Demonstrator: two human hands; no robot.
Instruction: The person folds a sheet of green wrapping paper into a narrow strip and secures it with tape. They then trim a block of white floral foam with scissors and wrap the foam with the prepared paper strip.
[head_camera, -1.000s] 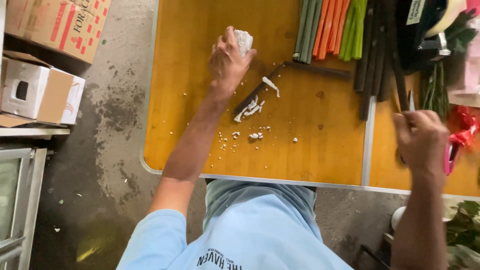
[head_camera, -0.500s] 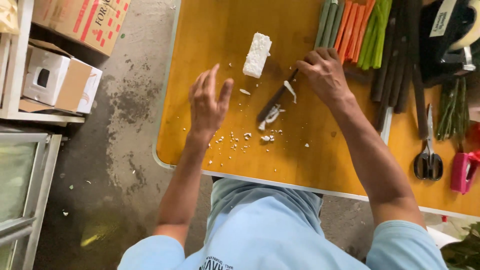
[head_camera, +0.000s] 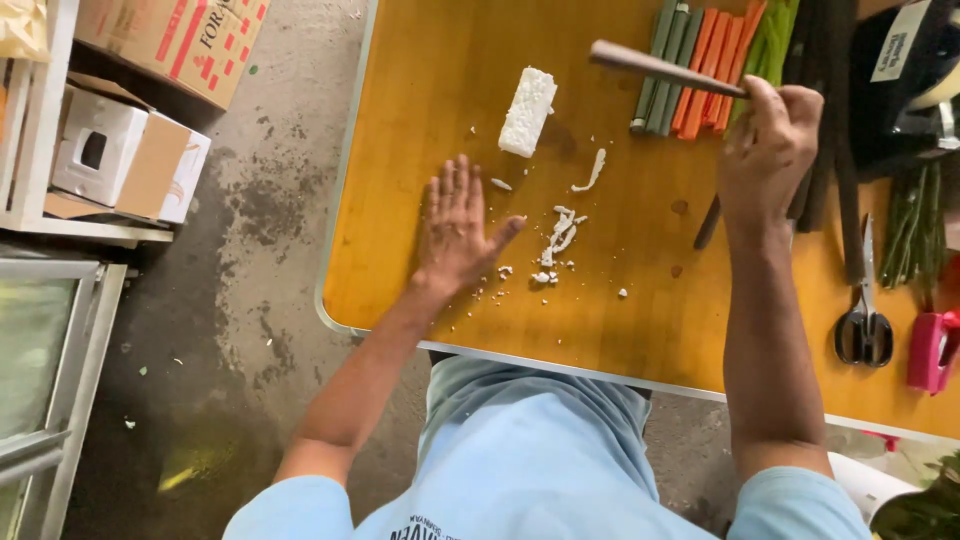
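Brown knife (head_camera: 655, 68) points left; right hand (head_camera: 770, 150) grips.

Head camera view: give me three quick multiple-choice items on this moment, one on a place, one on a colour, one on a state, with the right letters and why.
1. Where does the white block lie?
A. on the table beyond the left hand
B. in the right hand
C. on the floor

2. What colour are the sticks between the green ones?
A. blue
B. orange
C. white

3. How is the left hand?
A. clenched round the knife
B. holding the scissors
C. flat and open on the table

Answers:
1 A, the block rests on the table past the left fingertips.
2 B, they show orange beside green sticks.
3 C, its fingers are spread on the wood, while the right hand grips the knife.
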